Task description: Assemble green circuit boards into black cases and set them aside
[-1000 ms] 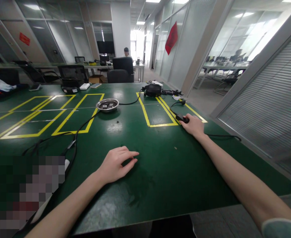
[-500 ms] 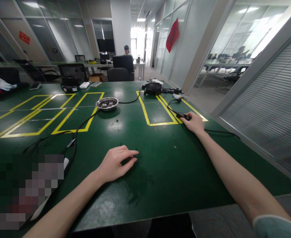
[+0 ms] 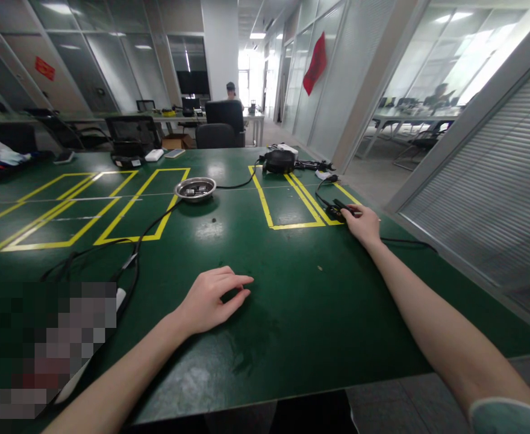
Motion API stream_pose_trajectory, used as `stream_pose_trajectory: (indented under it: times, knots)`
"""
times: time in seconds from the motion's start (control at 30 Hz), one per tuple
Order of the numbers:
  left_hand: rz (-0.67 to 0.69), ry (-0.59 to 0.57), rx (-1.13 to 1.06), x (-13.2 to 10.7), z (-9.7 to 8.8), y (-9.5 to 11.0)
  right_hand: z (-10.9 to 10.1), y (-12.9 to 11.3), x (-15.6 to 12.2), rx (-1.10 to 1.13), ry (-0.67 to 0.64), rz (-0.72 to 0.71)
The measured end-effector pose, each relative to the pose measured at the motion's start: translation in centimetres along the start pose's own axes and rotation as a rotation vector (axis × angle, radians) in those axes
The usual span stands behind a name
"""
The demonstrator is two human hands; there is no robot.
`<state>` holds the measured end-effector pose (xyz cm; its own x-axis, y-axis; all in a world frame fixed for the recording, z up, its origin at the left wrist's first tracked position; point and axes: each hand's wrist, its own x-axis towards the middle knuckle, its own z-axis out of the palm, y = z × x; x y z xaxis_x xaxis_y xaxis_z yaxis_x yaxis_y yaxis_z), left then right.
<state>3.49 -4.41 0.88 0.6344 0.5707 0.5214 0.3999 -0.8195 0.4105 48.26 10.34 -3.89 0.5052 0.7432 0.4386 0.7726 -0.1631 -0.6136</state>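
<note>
at three o'clock on the green tabletop, the right hand has its grip clamped on a black corded piece, just beside yellow tape; whether the piece touches the surface is hard to tell. a cord loops from it toward a plug at two o'clock. at seven o'clock the left hand lies over the tabletop, grip apart, a gap showing between its fingertips. between nine and ten o'clock stands a metal dish with small metal parts inside.
</note>
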Motion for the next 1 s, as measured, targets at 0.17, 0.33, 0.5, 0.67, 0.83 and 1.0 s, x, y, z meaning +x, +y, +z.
stream_pose_trajectory:
  times: [0.17, 0.33, 0.5, 0.67, 0.83, 1.0]
  knots:
    - [0.002, -0.004, 0.004, 0.0, 0.0, 0.1, 0.3, 0.6, 0.2, -0.023, 0.079, 0.094]
    - [0.002, -0.012, -0.003, 0.0, 0.0, 0.1, 0.3, 1.0, 0.5, -0.051, 0.092, 0.164]
    - [0.000, -0.018, -0.004, 0.0, 0.1, 0.0, -0.7, 0.7, 0.3, -0.059, 0.085, 0.137]
    - [0.001, -0.023, -0.001, -0.1, 0.1, -0.1, -1.5, 0.0, -0.4, -0.097, 0.028, -0.066]
    - [0.005, -0.020, -0.009, 0.0, 0.1, -0.1, -1.7, -0.9, -0.6, -0.120, 0.061, -0.158]
    - [0.008, -0.019, -0.001, -0.1, 0.1, -0.1, -1.5, -0.3, -0.2, -0.139, 0.087, -0.119]
